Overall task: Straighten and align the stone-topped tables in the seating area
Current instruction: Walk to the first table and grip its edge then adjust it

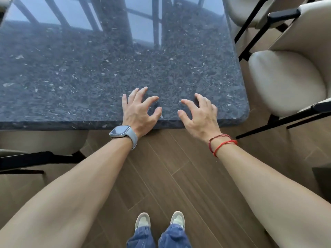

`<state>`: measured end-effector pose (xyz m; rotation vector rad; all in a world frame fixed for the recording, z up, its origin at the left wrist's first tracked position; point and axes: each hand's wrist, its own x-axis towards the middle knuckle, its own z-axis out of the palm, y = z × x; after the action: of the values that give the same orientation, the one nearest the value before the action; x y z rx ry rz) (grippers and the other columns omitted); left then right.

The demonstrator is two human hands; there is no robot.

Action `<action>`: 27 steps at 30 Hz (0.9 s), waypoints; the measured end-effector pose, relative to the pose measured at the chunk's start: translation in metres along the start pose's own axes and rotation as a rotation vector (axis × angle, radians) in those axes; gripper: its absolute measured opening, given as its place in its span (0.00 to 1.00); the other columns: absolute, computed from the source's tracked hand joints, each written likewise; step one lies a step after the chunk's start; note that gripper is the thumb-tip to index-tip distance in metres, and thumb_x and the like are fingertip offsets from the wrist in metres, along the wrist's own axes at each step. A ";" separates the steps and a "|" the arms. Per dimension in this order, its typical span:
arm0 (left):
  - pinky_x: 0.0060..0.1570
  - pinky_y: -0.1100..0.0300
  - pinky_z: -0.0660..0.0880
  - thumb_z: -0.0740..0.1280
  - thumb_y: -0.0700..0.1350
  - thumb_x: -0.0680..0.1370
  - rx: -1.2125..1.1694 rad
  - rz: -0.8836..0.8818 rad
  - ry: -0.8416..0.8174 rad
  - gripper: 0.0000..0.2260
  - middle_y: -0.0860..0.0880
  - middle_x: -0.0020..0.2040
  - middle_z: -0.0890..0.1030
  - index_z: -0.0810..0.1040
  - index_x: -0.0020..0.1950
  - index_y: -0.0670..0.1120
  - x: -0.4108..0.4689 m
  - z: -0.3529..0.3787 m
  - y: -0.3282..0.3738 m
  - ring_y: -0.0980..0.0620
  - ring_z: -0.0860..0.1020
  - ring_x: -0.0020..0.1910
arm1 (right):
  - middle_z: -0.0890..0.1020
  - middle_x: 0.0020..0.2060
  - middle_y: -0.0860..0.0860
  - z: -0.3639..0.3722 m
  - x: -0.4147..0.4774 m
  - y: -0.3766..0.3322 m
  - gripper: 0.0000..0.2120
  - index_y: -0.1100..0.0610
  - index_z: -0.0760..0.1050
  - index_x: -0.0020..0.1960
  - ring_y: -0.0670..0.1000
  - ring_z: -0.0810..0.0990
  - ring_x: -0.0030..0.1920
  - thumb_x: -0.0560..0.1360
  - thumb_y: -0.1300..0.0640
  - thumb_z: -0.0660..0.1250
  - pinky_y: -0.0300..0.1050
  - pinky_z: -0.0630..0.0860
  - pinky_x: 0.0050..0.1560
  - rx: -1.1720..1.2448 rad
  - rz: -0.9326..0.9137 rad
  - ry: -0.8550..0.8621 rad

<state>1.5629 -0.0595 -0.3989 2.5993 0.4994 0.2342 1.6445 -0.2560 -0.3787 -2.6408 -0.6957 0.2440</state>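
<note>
The dark, speckled, polished stone-topped table (86, 77) fills the upper left and centre of the frame, its rounded corner at centre right. Both hands, left hand (138, 113) and right hand (198, 117), reach over its near edge, released, fingers spread and half bent, grasping nothing. A cream padded chair (286, 81) stands just beside that corner.

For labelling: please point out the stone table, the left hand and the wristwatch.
stone table (71, 72): head view, bare top.
left hand (138, 112): head view, back of hand.
wristwatch (119, 130): head view, its screen.
</note>
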 end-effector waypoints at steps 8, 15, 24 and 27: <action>0.76 0.31 0.49 0.54 0.71 0.77 0.316 0.007 -0.012 0.33 0.47 0.82 0.61 0.66 0.79 0.59 0.006 0.019 0.002 0.39 0.57 0.81 | 0.60 0.79 0.63 0.031 0.023 0.013 0.31 0.43 0.64 0.78 0.66 0.56 0.79 0.79 0.32 0.51 0.68 0.52 0.76 -0.305 0.004 0.149; 0.76 0.31 0.50 0.56 0.70 0.77 0.292 0.011 0.037 0.32 0.46 0.82 0.62 0.67 0.79 0.59 0.004 0.024 0.001 0.39 0.58 0.81 | 0.65 0.77 0.61 0.039 0.024 0.015 0.29 0.42 0.69 0.75 0.64 0.61 0.78 0.78 0.33 0.55 0.66 0.57 0.75 -0.318 -0.001 0.266; 0.75 0.28 0.50 0.57 0.72 0.74 0.292 0.065 0.038 0.35 0.43 0.81 0.63 0.69 0.78 0.57 0.002 0.024 -0.001 0.36 0.58 0.81 | 0.68 0.76 0.61 0.043 0.024 0.015 0.28 0.43 0.71 0.74 0.64 0.64 0.77 0.78 0.34 0.55 0.66 0.59 0.73 -0.320 -0.003 0.343; 0.75 0.27 0.50 0.56 0.72 0.74 0.309 0.081 0.042 0.36 0.42 0.81 0.63 0.69 0.78 0.56 0.000 0.026 -0.001 0.35 0.58 0.81 | 0.69 0.75 0.60 0.045 0.023 0.017 0.27 0.44 0.72 0.73 0.63 0.65 0.76 0.78 0.35 0.56 0.65 0.60 0.73 -0.319 -0.007 0.377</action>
<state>1.5691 -0.0700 -0.4216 2.9246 0.4775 0.2566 1.6599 -0.2429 -0.4281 -2.8609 -0.6581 -0.3907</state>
